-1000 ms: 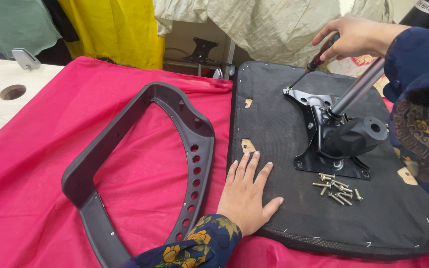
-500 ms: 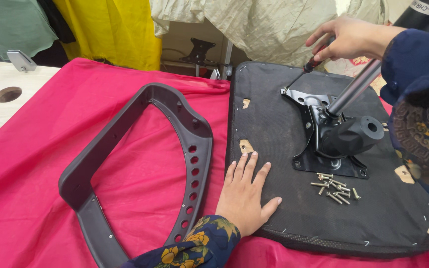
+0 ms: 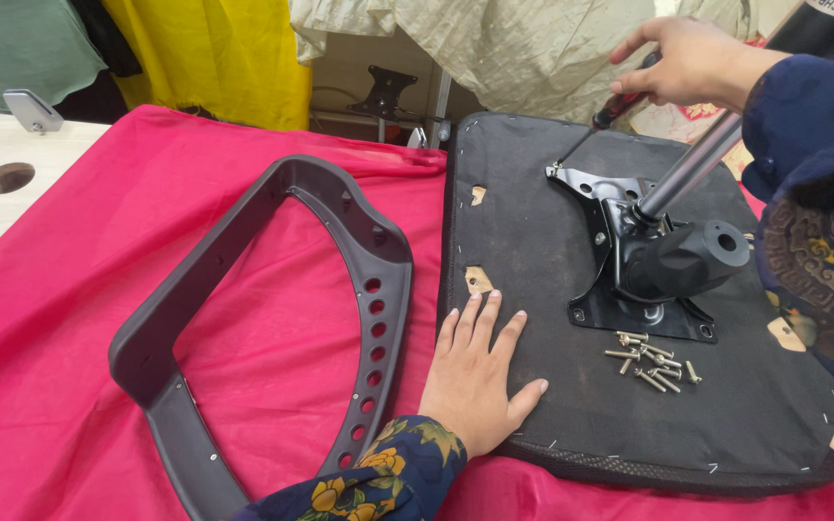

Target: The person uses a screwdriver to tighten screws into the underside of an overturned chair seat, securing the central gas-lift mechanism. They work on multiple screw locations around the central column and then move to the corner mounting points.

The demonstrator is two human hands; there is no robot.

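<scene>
Head view, looking down on a red cloth (image 3: 243, 318) spread over a workbench. Left hand (image 3: 475, 371) flat, palm down, fingers apart and outstretched, pressing on the near left edge of an upturned black chair seat (image 3: 533, 241) lying on the cloth at centre right. Right hand (image 3: 692, 63) raised at the far right corner of the seat, fingers clamped round the red-and-black handle of a screwdriver (image 3: 605, 121), its thin shaft slanting down and left, tip at the far corner of the black metal tilt mechanism (image 3: 644, 260) sitting on the seat's underside. Chrome gas-lift cylinder (image 3: 692, 169) rising at a slant from the mechanism toward the upper right, passing just beneath the right hand. Small heap of loose screws (image 3: 653, 357) lying on the seat just in front of the mechanism plate, well apart from the left hand. Grey plastic backrest frame (image 3: 340, 280) lying flat on the cloth just left of the seat, near the left wrist. Pale wooden tabletop with a round hole (image 3: 7, 177) at far left.
</scene>
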